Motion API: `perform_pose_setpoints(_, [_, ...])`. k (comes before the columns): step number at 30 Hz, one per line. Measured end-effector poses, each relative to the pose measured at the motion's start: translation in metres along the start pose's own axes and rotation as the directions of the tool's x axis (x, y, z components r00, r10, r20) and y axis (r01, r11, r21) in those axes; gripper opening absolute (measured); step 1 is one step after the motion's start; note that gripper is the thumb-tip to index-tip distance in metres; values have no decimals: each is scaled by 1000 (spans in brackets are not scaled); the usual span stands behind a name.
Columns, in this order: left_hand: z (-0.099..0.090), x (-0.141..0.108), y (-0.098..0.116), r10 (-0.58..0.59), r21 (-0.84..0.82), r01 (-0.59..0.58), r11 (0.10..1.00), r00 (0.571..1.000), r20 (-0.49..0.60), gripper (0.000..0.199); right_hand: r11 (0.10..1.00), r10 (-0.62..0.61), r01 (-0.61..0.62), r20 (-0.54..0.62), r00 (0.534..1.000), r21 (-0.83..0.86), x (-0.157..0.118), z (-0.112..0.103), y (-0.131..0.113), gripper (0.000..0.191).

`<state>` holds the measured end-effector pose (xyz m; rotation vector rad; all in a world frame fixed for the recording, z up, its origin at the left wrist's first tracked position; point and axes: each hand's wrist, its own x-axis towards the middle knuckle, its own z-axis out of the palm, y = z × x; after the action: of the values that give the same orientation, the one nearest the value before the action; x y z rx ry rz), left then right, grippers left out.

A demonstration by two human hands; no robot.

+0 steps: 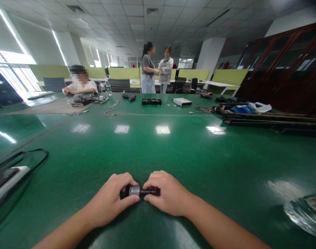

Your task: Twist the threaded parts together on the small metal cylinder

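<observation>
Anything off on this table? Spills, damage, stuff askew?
No spill or damage visible. Mildly untidy: black cable looped loosely at left, pale cord lying crooked far across the table. Metal part between left hand and right hand looks straight, partly hidden.

Showing a broad green table (152, 148), glossy under reflected lights and scored by seams. Bearing, at near left, a white-edged dark device (20, 173) and a looped black cable (45, 155); at near right, a clear glass dish (296, 216). Spread at far left with a drab mat (46, 105) beneath jumbled hardware (80, 100). Lined along the far side, left to right, with a clear bottle (108, 88), a tan cord (111, 109), a dark power drill (129, 97), a black slotted frame (151, 102) and a pale flat box (182, 101). Stacked at far right with long black bars (267, 120).
</observation>
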<state>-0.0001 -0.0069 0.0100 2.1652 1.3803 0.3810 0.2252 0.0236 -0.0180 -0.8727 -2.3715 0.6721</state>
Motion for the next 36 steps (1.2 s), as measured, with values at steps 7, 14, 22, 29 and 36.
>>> perform_pose_setpoints(7, [1, 0, -2, 15, 6, -15, 1000, 1000, -4, 17, 999, 32, -32, -9, 999, 5, -1, -2, -3, 13])
perform_pose_setpoints(14, [-1, -1, -4, 49, -4, -49, 999, 999, 1, 18, 999, 34, -33, 14, 999, -41, -3, -8, 2, 11])
perform_pose_setpoints(22, [-5, 0, -4, 19, -41, -17, 999, 999, 39, 16, 996, 88, -87, 68, 994, -11, -6, -26, 23, 12])
perform_pose_setpoints(29, [-3, 1, -6, 29, -45, -28, 999, 999, 28, 18, 997, 71, -72, 56, 996, 16, -3, -21, 18, 10])
perform_pose_setpoints(36, [-4, -1, -6, 32, -41, -31, 999, 999, 27, 19, 998, 67, -68, 52, 996, 18, -3, -20, 17, 10])
